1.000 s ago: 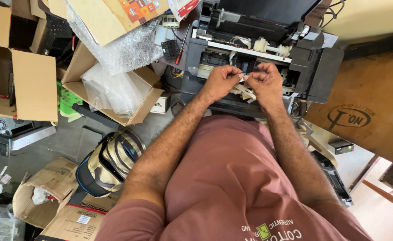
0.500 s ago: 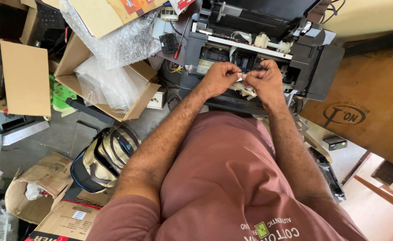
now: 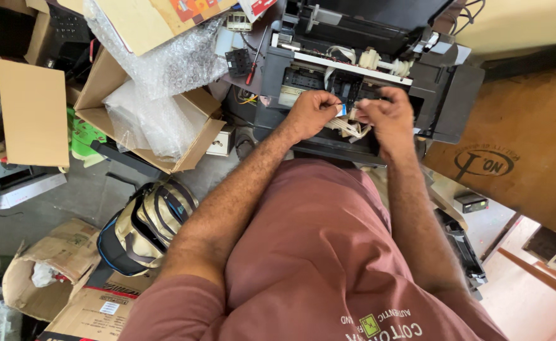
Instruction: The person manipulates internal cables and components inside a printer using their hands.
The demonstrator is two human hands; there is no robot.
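- An opened dark grey printer (image 3: 442, 95) sits straight ahead of the person, its inner parts bared.
- Left of it, an open cardboard box (image 3: 183, 136) stuffed with bubble wrap (image 3: 145, 120); below that, a tan backpack (image 3: 142, 227) on the floor.
- Left hand (image 3: 309, 113) — fingers closed, pinching a flat white ribbon cable (image 3: 347, 123) inside the printer.
- Right hand (image 3: 388, 117) — fingers curled narrow, touching the same cable just beside the left.
- A red-handled screwdriver (image 3: 253, 63) lies near the printer's left corner.
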